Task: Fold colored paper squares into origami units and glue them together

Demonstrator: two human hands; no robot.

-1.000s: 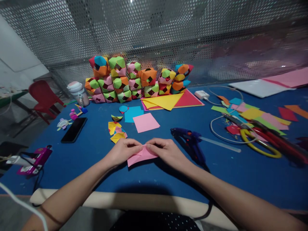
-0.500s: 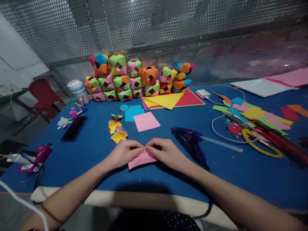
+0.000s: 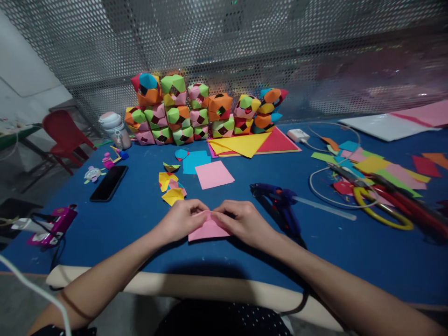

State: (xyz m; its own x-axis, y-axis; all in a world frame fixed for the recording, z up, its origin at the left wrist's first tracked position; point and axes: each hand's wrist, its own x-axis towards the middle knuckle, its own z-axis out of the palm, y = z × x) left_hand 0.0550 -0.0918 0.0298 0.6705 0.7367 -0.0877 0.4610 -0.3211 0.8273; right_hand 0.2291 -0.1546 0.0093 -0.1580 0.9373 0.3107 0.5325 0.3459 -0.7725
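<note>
Between my two hands, just above the blue table, is a pink sheet of paper (image 3: 209, 229), bent over along its far edge. My left hand (image 3: 182, 220) pinches it at the upper left, thumb on top. On the other side my right hand (image 3: 244, 221) grips the same sheet, its thumb near the middle of the fold. The fingers behind the paper are partly hidden. Beyond my hands lie a flat pink square (image 3: 214, 175) and blue paper (image 3: 196, 162). Folded yellow paper pieces (image 3: 173, 196) rest close to my left hand.
A blue glue gun (image 3: 276, 196) with a clear stick lies right of my hands. Farther right are scissors (image 3: 385, 212) and paper scraps (image 3: 376, 165). Stacked folded-paper balls (image 3: 178, 116) line the back. A phone (image 3: 109, 183) and a purple power strip (image 3: 58, 226) are at left.
Both hands keep hold of the pink paper, and my thumbs have moved slightly apart along its fold. The whole view has shifted a little.
</note>
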